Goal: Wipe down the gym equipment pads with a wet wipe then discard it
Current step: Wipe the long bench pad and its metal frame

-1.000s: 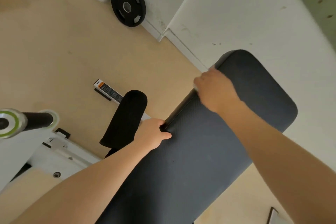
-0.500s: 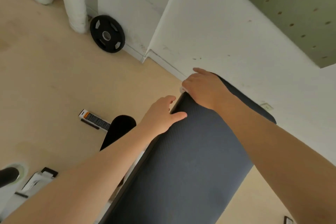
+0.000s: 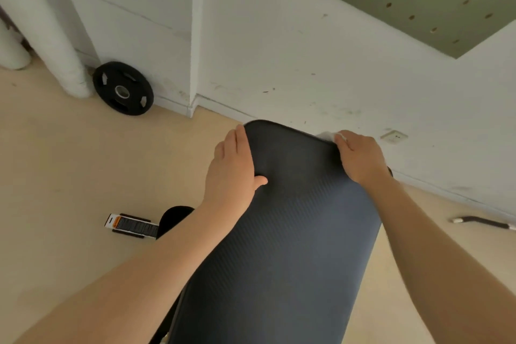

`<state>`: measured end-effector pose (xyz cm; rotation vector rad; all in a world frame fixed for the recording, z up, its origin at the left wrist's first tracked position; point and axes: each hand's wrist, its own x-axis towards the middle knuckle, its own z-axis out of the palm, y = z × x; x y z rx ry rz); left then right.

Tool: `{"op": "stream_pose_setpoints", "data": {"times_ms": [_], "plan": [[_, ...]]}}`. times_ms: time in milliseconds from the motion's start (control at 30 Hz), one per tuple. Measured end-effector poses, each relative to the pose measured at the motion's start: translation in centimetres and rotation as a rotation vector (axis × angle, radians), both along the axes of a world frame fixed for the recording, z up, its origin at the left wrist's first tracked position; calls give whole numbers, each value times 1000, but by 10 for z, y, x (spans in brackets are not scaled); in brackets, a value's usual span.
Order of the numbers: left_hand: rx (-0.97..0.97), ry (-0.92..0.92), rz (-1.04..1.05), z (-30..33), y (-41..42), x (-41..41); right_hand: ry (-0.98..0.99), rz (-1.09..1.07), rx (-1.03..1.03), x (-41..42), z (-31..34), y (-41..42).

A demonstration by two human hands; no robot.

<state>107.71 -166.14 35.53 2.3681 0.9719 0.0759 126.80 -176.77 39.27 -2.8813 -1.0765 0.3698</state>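
Hands on dark bench pad [image 3: 293, 232], right hand [image 3: 360, 158] over white wipe [image 3: 329, 136]

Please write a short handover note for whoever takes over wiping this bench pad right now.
Left hand: flat, fingers straight, resting on the left edge of the bench pad near its far end.
Right hand: curled round the wet wipe, pressing it on the pad's far right corner.
Done: cannot tell how much is already wiped.
Left: finish the pad's surface and edges, any other pads, then discard the wipe.
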Motion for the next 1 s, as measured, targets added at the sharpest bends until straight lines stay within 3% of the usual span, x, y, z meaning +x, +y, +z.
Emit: {"op": "stream_pose_setpoints", "data": {"times_ms": [200,300,467,600,667,733,833,933,1000], "plan": [[-40,31,35,2,-3,4,51,307,133,-46,-12,69],[-60,47,43,5,-6,2,124,361,156,-35,-13,63],[242,124,-93,19,-7,7,12,219,134,-7,-14,3],[281,143,-203,23,-12,20,-277,6,225,-3,-25,-39],[326,135,-280,19,-19,26,-332,-58,214,-9,-24,-36],[327,141,-349,14,-26,31,-349,25,126,-18,-23,-17],[273,155,-345,12,-28,36,-207,260,309,-36,-28,17],[278,192,-317,15,-33,38,-87,280,354,-34,-22,23],[300,230,-293,17,-39,41,-135,253,227,-19,-19,8]]}}
